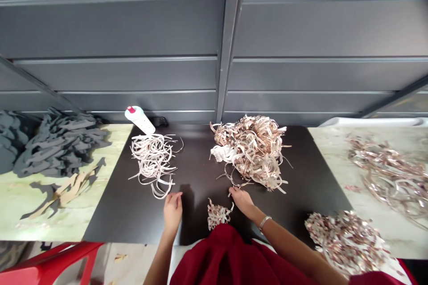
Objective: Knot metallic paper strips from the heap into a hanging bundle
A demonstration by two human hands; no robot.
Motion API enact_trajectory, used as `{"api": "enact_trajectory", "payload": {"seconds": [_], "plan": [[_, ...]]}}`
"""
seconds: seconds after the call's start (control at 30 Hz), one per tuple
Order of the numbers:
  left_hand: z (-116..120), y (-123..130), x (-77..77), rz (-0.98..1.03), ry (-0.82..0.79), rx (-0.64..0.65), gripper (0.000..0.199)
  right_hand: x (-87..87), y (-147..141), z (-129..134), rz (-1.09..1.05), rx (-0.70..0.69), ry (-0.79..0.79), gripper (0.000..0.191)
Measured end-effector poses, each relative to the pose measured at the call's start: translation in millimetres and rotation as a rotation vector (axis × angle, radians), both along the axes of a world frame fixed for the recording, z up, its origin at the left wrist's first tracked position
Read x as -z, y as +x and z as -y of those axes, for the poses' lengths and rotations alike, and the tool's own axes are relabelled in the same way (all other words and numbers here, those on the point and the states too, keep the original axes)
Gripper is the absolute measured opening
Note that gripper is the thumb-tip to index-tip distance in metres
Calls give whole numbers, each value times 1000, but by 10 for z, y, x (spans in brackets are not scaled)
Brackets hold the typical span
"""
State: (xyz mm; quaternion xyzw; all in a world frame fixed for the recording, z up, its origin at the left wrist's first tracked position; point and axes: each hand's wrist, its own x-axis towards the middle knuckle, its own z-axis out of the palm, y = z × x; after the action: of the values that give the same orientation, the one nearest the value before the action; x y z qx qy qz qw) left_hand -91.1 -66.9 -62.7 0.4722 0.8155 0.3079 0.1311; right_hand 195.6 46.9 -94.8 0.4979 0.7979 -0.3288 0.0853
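Note:
My left hand (pixel 173 210) hovers over the dark tabletop just below a pile of thin pale strips (pixel 152 158). Its fingers are loosely bent and slightly apart, and nothing shows in them. With fingers pinched, my right hand (pixel 242 200) has hold of a thin rose-gold strip (pixel 234 182) at the near edge of a large tangled heap of shiny rose-gold and white strips (pixel 257 151). Between my hands, close to my body, lies a small pile of short shiny trimmings (pixel 218 214). A white bottle with a red tip (pixel 140 120) leans behind the pale strips.
Dark grey cut pieces (pixel 63 144) and tan pieces (pixel 72 187) lie on the left table. More shiny strips (pixel 391 164) rest on the right table, and a trimmings heap (pixel 347 240) sits near my right forearm. A grey panel wall (pixel 160 31) stands behind. A red stool (pixel 53 262) is at lower left.

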Motion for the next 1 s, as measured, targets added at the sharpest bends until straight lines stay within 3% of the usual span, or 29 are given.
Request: {"api": "enact_trajectory", "payload": {"seconds": [0.23,0.53,0.67,0.83,1.0], "plan": [[-76,380,-119,113,10,136,30,12,-36,-51,-220,197,-92,28],[-93,599,-320,284,-31,192,26,-171,-54,-262,-843,748,-360,31],[-162,676,-447,409,-51,218,23,-310,-36,-342,-1094,913,-518,31],[-213,880,-594,696,-114,232,20,-653,-92,-185,-1301,886,-629,24],[-189,1152,-829,1083,-169,174,53,-1172,-198,125,-1372,673,-683,26]]}}
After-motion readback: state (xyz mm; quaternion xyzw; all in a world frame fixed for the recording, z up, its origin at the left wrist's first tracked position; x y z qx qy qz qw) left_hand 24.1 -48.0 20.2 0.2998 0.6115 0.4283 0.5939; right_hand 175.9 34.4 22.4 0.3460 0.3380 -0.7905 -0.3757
